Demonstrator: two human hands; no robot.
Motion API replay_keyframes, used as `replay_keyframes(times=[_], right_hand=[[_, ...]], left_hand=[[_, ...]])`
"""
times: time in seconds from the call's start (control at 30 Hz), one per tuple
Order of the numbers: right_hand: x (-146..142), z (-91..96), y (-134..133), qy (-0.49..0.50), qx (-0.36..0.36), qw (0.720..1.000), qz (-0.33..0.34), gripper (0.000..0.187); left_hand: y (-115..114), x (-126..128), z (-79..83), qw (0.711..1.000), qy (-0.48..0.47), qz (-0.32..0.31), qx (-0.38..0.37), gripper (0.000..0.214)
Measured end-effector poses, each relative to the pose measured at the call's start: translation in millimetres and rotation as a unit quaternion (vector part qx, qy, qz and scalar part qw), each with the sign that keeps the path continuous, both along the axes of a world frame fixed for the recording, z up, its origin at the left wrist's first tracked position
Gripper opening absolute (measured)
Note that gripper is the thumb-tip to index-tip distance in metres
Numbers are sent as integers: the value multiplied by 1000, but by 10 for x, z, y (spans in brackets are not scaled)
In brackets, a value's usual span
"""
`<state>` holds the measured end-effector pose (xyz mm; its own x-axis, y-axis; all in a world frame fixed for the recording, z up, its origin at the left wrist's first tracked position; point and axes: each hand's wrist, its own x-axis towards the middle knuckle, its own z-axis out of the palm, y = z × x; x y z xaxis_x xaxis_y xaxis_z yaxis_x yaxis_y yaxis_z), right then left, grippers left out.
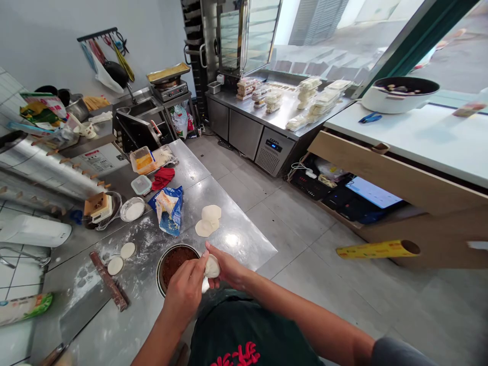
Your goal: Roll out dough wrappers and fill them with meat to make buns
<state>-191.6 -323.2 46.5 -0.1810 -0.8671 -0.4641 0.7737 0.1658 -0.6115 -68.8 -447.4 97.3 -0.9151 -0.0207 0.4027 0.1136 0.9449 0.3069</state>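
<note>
Far left on the floured steel worktop point(244, 244), a dark rolling pin point(109, 280) lies slantwise, with two flat dough rounds point(115, 265) just beside its upper end, apart from each other. Behind them is a small bowl of flour point(132, 209), then a blue flour bag point(170, 208) lying on its side, a red cloth point(163, 178) and a lidded tub point(141, 184) further back. A metal filling bowl point(173, 262) with dark brown filling sits at the near edge of the worktop. The left hand point(185, 292) is over the bowl's right rim, fingers pinched shut on a pale dough piece point(212, 266). The dough piece is held in the air between both hands, just right of the bowl and above the worktop edge. The right hand point(226, 268) cups it from the right, fingers curled closed around it, thumb on top. Beyond the hands a short stack of wrappers point(208, 221) lies on bare steel, near the flour bag but not touching. Further right there is grey floor tile and a yellow roll point(377, 249) against a wooden counter, with a white pot point(398, 94) on top of that counter.
</note>
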Motion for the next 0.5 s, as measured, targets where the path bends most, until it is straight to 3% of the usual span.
replay_keyframes(times=[0.13, 0.27, 0.4, 0.5], right_hand=[[-1, 3, -13, -11, -28, 999, -22, 49], [-9, -18, -34, 19, 20, 1000, 1, 68], [-32, -9, -12, -48, -35, 998, 22, 52], [-24, 5, -8, -20, -33, 999, 15, 54]], left_hand=[[-8, 17, 11, 1000, 12, 4, -2, 28], [-16, 14, 18, 1000, -3, 6, 2, 30], [-25, 17, 51, 1000, -12, -6, 3, 29], [-18, 18, 69, 1000, -2, 9, 6, 23]])
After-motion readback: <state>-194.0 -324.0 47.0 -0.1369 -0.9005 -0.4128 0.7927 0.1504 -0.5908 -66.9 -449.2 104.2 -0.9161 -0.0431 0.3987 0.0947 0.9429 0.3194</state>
